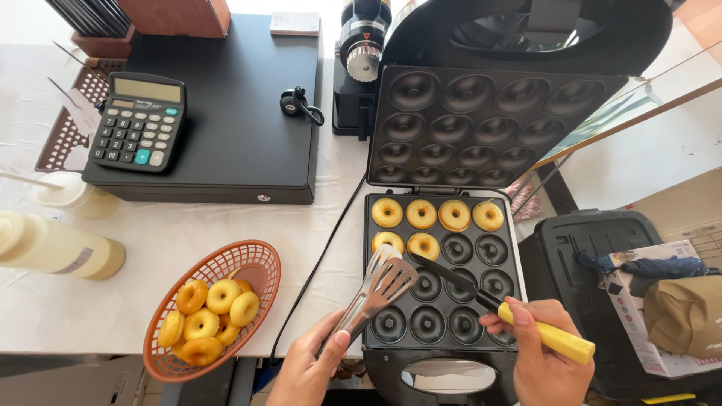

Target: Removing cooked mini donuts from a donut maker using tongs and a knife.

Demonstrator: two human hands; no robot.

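A black mini-donut maker [444,297] stands open, its lid [481,124] tilted up behind. Several golden donuts [438,215] sit in its far moulds; the nearer moulds are empty. My left hand [312,368] holds metal slotted tongs [380,289], their tips over the plate's left side near a donut [388,241]. My right hand [543,353] grips a yellow-handled tool [545,332] whose black blade [444,274] reaches toward a second-row donut [423,245]. An orange plastic basket [259,263] at the left holds several cooked donuts [210,312].
A black cash drawer [233,113] with a calculator [139,120] sits at the back left. Squeeze bottles [53,248] lie at the left edge. A grinder [362,53] stands behind the maker. A black bin [594,240] and a bag [684,312] are at the right.
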